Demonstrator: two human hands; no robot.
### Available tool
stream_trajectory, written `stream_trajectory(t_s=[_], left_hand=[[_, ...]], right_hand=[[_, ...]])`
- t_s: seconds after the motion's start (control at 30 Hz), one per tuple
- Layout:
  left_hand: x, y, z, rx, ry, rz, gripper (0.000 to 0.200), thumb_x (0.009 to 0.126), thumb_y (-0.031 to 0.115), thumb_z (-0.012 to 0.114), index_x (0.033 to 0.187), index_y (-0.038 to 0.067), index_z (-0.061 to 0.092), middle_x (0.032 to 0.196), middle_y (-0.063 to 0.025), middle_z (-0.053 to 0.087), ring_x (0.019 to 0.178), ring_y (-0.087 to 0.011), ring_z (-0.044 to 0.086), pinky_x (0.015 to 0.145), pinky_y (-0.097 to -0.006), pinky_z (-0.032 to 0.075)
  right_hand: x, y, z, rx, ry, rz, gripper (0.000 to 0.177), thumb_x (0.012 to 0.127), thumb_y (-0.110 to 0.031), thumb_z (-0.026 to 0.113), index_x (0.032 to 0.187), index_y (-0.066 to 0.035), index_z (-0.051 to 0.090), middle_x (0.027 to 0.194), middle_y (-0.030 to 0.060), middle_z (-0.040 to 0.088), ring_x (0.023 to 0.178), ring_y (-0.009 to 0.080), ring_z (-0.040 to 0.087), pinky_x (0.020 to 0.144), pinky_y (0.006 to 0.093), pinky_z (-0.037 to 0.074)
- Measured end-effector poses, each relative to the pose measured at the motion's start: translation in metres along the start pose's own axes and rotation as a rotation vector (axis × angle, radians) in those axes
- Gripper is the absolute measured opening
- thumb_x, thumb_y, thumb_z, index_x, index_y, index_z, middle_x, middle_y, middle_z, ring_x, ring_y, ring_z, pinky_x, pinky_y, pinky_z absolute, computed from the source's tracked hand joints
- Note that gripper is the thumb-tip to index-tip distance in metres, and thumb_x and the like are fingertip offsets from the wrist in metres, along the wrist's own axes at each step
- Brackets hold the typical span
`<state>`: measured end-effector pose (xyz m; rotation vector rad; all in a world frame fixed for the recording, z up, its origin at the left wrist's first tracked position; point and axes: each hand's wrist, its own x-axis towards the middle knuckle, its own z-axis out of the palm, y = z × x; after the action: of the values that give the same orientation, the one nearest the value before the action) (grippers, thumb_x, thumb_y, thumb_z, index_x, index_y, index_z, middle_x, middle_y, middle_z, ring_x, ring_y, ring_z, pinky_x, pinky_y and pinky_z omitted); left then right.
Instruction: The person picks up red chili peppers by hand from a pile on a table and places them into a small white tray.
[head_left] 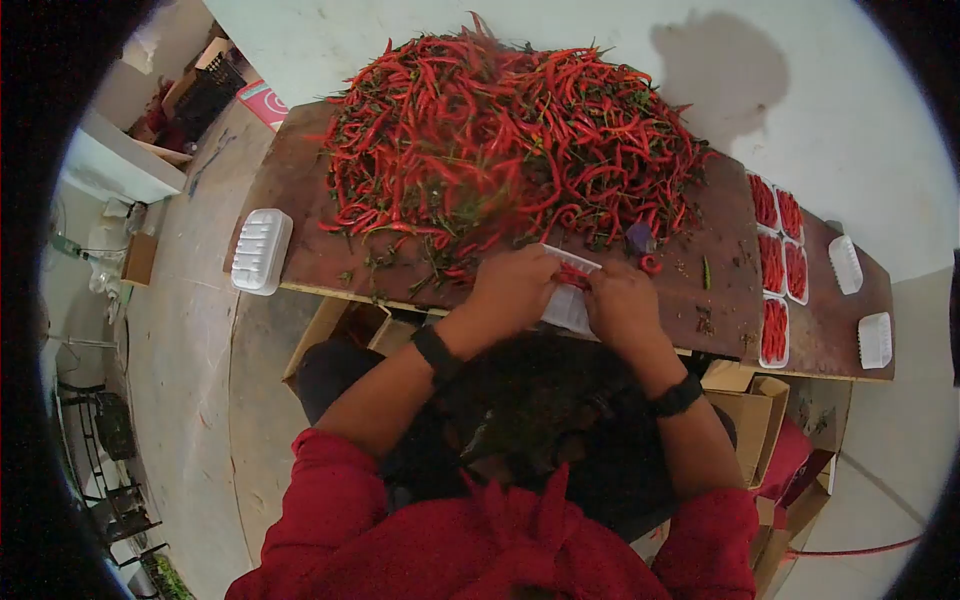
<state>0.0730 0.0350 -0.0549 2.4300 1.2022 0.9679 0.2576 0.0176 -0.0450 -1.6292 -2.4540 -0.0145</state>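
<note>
A large heap of red chili peppers (450, 130) with green stems covers the middle of the brown table (300, 200). At its front edge a white tray (568, 310) lies between my hands, with a few red peppers (573, 274) in its far part. My left hand (515, 290) is at the tray's left side, its fingers closed at the tray and peppers. My right hand (622, 300) is at the right side, fingertips bent in over the peppers. Exactly what each set of fingertips grips is too small to tell.
Several filled pepper trays (773, 262) stand at the right. White empty trays lie at the far right (846, 264) and a stack of trays (262, 250) at the left. Cardboard boxes (745, 425) are under the table. A wall (850, 130) rises behind.
</note>
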Motion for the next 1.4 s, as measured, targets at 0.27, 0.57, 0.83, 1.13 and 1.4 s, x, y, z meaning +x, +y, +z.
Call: stream_trajectory(t_s=[0.27,0.57,0.83,1.13,1.4], left_hand=[[0.007,-0.001,0.004,0.152,-0.287,-0.143,0.031,0.074,0.013,0.059,0.105,0.016,0.061,0.096,-0.0087,0.062,0.084,-0.0311,0.061,0.069,-0.0415,0.050],[0.007,-0.007,0.017,0.139,-0.011,0.022,0.007,0.071,0.012,0.059,0.075,0.009,0.055,0.072,-0.0080,0.055,0.062,-0.0287,0.059,0.053,-0.0401,0.047],[0.009,-0.003,0.010,0.145,-0.231,-0.110,0.026,0.078,0.015,0.056,0.103,0.020,0.062,0.094,-0.0076,0.064,0.083,-0.0294,0.062,0.067,-0.0415,0.050],[0.008,-0.013,-0.026,0.128,-0.076,-0.141,0.018,0.079,0.020,0.059,0.096,0.014,0.063,0.089,-0.0103,0.063,0.081,-0.0306,0.061,0.068,-0.0405,0.049],[0.001,-0.043,-0.056,0.350,-0.051,-0.293,0.020,0.077,0.020,0.062,0.092,0.007,0.061,0.089,-0.0121,0.062,0.081,-0.0317,0.061,0.069,-0.0422,0.050]], right_hand=[[0.001,-0.001,-0.001,-0.047,-0.009,0.016,0.013,0.069,-0.011,0.056,0.077,-0.003,0.065,0.082,0.0135,0.060,0.081,0.0295,0.060,0.069,0.0418,0.049],[0.001,0.001,0.003,-0.056,0.111,-0.025,0.007,0.068,-0.010,0.059,0.074,-0.005,0.058,0.078,0.0099,0.053,0.079,0.0283,0.056,0.069,0.0416,0.043],[0.002,-0.001,0.001,-0.076,0.117,0.005,0.011,0.071,-0.012,0.055,0.078,-0.006,0.061,0.080,0.0102,0.056,0.080,0.0276,0.058,0.069,0.0409,0.044],[0.002,-0.004,-0.014,0.015,0.028,0.114,0.024,0.069,-0.016,0.067,0.088,-0.005,0.057,0.086,0.0102,0.056,0.080,0.0311,0.058,0.069,0.0409,0.047],[-0.003,-0.005,-0.021,0.083,0.052,0.120,0.024,0.073,-0.018,0.066,0.090,-0.004,0.057,0.088,0.0116,0.057,0.081,0.0326,0.059,0.068,0.0419,0.047]])
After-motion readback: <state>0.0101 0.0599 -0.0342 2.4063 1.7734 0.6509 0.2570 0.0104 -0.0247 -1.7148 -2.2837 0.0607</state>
